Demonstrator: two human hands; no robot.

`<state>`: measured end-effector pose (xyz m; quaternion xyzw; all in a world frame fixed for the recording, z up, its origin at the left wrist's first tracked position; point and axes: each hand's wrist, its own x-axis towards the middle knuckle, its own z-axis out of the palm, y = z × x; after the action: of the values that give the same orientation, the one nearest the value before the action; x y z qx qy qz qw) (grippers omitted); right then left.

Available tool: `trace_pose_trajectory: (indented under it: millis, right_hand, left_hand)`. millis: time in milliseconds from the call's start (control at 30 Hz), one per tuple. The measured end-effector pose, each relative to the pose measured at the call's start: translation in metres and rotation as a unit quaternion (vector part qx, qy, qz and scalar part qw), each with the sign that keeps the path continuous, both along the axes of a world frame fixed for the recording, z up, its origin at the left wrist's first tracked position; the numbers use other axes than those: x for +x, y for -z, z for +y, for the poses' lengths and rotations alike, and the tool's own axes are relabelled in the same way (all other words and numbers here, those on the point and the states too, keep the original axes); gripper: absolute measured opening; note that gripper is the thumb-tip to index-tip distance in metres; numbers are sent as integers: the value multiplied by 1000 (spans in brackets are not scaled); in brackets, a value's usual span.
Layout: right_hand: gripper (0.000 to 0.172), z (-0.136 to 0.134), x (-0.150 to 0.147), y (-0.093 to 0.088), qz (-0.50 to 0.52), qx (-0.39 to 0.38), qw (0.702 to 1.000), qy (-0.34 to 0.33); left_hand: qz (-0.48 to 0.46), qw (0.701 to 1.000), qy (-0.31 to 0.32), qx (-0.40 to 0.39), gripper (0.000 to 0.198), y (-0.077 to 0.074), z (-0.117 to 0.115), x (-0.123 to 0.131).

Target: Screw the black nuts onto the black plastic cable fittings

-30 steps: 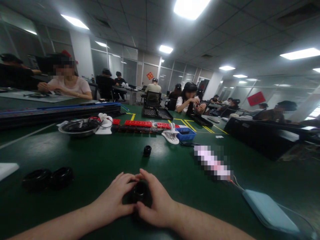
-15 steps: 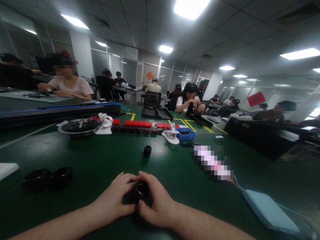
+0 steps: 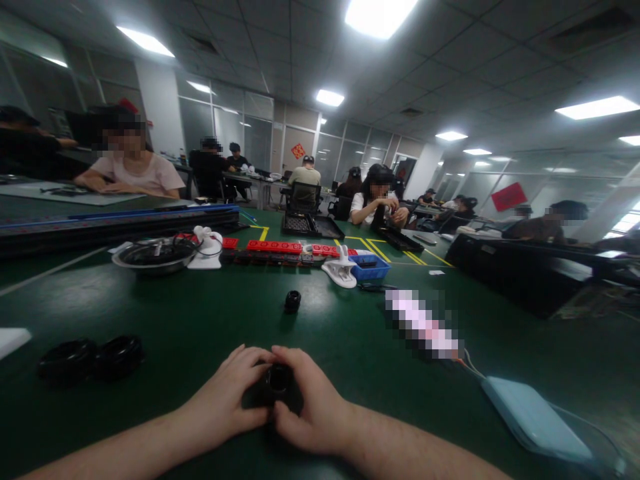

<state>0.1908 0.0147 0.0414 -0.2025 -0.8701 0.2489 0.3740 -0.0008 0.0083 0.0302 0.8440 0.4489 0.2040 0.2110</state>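
Close in front of me, a glossy black cylindrical part with a round opening is between my two hands. My left hand curves round its left side, fingertips at the top and thumb below. From the other side my right hand closes on it with thumb and fingers. Most of the part's lower body is in shadow or behind the fingers. A smaller black ribbed round part stands on the green table beyond my hands. Two larger black rings, a left one and a right one, lie to the left.
Across the green table stand a metal bowl of dark parts, a row of red blocks, a white clip and a blue bin. A light-blue flat case with a cable lies right. Several people sit at tables beyond.
My view has shifted slightly. Both hands keep about the same hold, and the black part's opening sits a little further left between them. The person at the left has lowered their hands.
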Motion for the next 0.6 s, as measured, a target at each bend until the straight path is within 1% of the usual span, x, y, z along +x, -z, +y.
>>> trace_pose_trajectory:
  millis: [67, 167, 267, 333, 400, 500, 567, 600]
  right_hand:
    - [71, 1, 0, -1, -8, -3, 1000, 7]
    - [76, 1, -2, -4, -38, -32, 997, 54]
    - [74, 2, -3, -4, -59, -60, 993, 80]
    - [69, 2, -2, -2, -52, -64, 994, 70]
    - [68, 1, -1, 1, -30, -60, 997, 44]
    - [74, 2, 1, 4, -3, -46, 999, 2]
    - [77, 2, 1, 4, -2, -42, 999, 1]
    - [78, 3, 1, 3, -6, -45, 999, 13]
  left_hand:
    - [7, 1000, -2, 5, 43, 1, 1, -1]
    - [13, 1000, 1, 7, 42, 1, 1, -1]
    - [8, 1000, 6, 1, 42, -2, 0, 0]
    - [9, 1000, 1, -3, 44, -4, -1, 0]
    - [13, 1000, -3, -9, 46, -6, -2, 1]
    - [19, 1000, -4, -14, 44, -6, -2, 2]
    - [20, 1000, -9, -11, 41, -6, -2, 3]
    - [19, 1000, -12, -9, 39, -6, -2, 3]
